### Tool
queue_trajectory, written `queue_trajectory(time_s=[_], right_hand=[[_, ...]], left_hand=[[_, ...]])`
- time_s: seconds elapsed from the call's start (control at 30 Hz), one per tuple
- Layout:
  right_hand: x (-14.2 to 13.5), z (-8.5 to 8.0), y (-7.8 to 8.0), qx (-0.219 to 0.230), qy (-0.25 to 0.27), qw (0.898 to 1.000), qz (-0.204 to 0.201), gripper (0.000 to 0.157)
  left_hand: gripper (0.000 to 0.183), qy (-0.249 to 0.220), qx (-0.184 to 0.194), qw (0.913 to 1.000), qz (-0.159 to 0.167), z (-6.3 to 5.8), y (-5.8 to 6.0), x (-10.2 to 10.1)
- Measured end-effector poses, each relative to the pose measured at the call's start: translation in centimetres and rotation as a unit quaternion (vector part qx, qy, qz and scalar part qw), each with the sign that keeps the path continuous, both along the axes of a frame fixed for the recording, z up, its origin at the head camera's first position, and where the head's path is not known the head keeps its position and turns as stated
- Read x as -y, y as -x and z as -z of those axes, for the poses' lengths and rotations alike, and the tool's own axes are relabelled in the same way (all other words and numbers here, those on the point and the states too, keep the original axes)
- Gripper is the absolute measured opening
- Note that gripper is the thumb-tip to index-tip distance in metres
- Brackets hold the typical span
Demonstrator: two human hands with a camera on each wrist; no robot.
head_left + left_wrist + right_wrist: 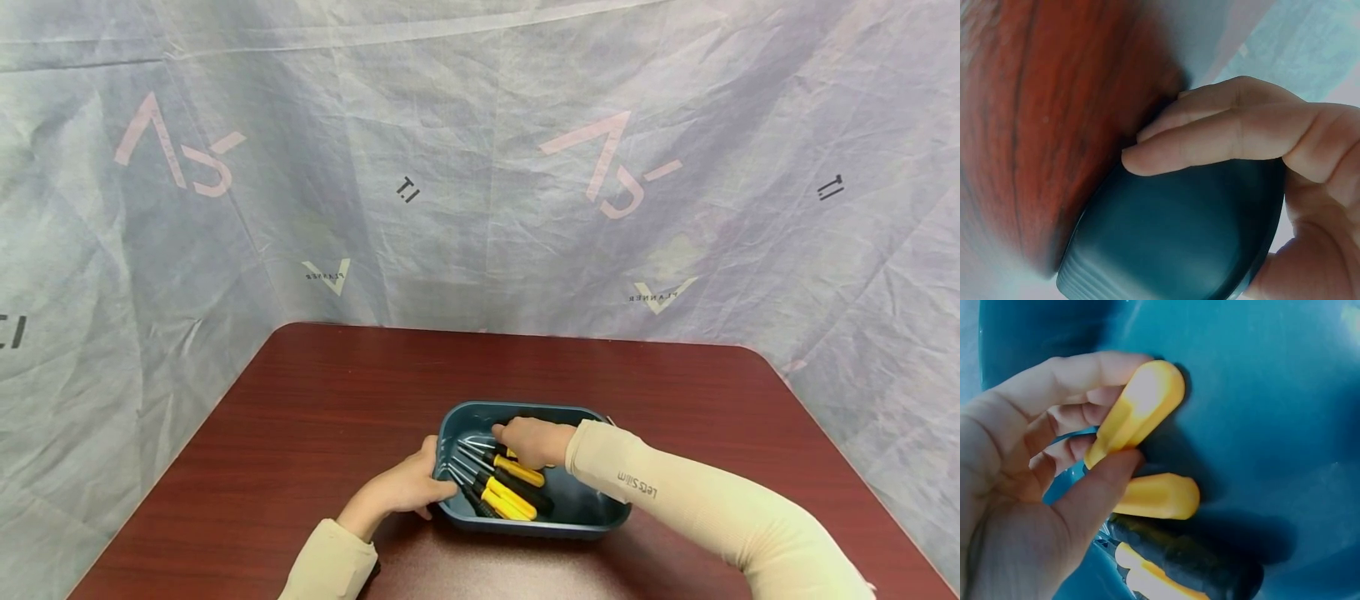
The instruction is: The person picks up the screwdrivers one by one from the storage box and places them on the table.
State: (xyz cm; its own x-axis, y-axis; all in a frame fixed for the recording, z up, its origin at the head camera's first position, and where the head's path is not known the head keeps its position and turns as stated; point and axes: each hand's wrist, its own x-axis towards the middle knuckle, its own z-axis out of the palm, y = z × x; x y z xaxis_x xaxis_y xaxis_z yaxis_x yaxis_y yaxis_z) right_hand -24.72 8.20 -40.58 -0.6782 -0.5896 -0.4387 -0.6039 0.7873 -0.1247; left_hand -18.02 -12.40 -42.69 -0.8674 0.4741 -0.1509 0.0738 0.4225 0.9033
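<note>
Right hand (pixel 534 442): While it reaches into the tray (pixel 580 502), thumb and fingers pinch a yellow handle (pixel 1138 412) from opposite sides, over the tray floor; whether the tool's far end rests on anything is hidden.
Left hand (pixel 405 485): grips the tray's left end, two fingers close together along the outer wall, thumb at the rim on the other side.
Tools (pixel 517 502): screwdrivers heaped in the tray's left part, tips toward the left wall, handles toward the middle.
Slip risk: the held handle looks smooth and rounded, so a slack pinch could let it roll free.
Snag risk: a second yellow handle (pixel 1163 497) sits just beside it, a black handle (pixel 1210 562) next along; crowded like this, one tool pulled could drag its neighbours.
Tray risk: a sideways tug with a loose left grip might slide or tilt the tray.
Tray make: dark blue-green, probably plastic, glossy inside, rounded corners, ridges low on the outer wall.
Tool make: shiny, thin metal shafts (pixel 468 451); thick yellow or black handles, the yellow ones blunt-ended.
Table (pixel 360 383): reddish, streaked wood grain, rounded corners.
Sheet (pixel 480 167): creased, pale grey, printed with letters.
Sleeves (pixel 675 492): cream, close-fitting fabric.
</note>
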Motion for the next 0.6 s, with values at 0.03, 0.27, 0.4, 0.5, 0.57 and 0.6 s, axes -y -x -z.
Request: queue_trajectory(time_s=[0.03,0.27,0.4,0.5,0.57,0.6], right_hand=[[0.01,0.05,0.05,0.002,-0.001,1.000,0.000,0.042],[0.20,0.16,0.08,0.003,-0.022,1.000,0.004,0.046],[0.34,-0.04,-0.07,-0.001,-0.031,0.999,0.008,0.039],[0.42,-0.20,-0.12,-0.006,-0.041,0.999,0.013,0.033],[0.47,-0.30,-0.13,-0.012,-0.052,0.998,0.017,0.033],[0.48,-0.37,-0.15,-0.017,-0.057,0.998,0.018,0.033]], left_hand=[[0.069,0.000,-0.001,1.0000,0.000,-0.03,-0.01,-0.01],[0.068,0.002,0.002,1.0000,-0.003,-0.08,-0.06,-0.02],[0.068,0.001,0.004,1.0000,-0.005,0.09,-0.06,-0.02],[0.068,-0.004,0.004,1.0000,-0.005,0.18,-0.02,-0.03],[0.068,-0.006,0.003,1.0000,-0.004,0.17,0.00,-0.04],[0.068,-0.006,0.003,1.0000,-0.004,0.16,0.01,-0.04]])
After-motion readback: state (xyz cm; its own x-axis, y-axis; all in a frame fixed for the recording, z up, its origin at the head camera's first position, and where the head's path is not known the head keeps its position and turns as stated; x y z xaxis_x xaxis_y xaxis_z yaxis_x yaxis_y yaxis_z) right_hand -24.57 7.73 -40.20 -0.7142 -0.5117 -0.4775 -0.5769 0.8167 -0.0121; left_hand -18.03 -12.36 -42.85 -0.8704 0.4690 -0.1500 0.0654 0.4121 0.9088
